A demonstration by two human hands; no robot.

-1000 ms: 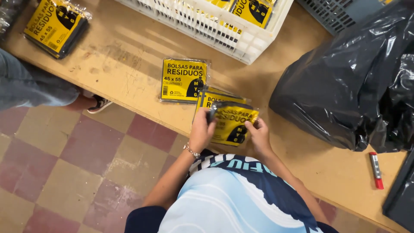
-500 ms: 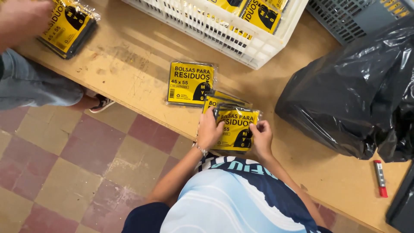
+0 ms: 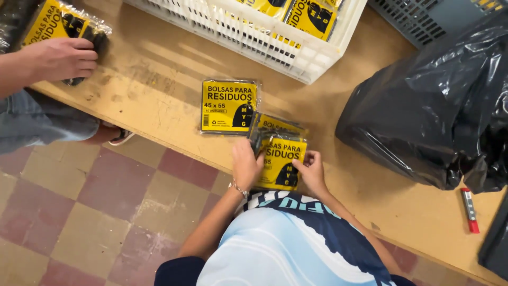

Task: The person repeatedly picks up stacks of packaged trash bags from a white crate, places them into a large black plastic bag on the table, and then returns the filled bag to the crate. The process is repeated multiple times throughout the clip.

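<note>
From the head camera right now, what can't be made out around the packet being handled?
- Left edge of the held yellow packet: covered by the left hand.
- Second packet beneath it: mostly overlapped, so its full outline is hidden.
- White crate: cut off by the top edge, so its packet count is unknown.
- Black bag: opaque, contents unseen.
- Right hand: fingertips on the packet's right edge; grip underneath unclear.

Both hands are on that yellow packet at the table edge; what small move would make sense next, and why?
Probably slide the yellow packet up beside the flat packet: left hand and right hand pinch its sides, and it overlaps another packet.
</note>
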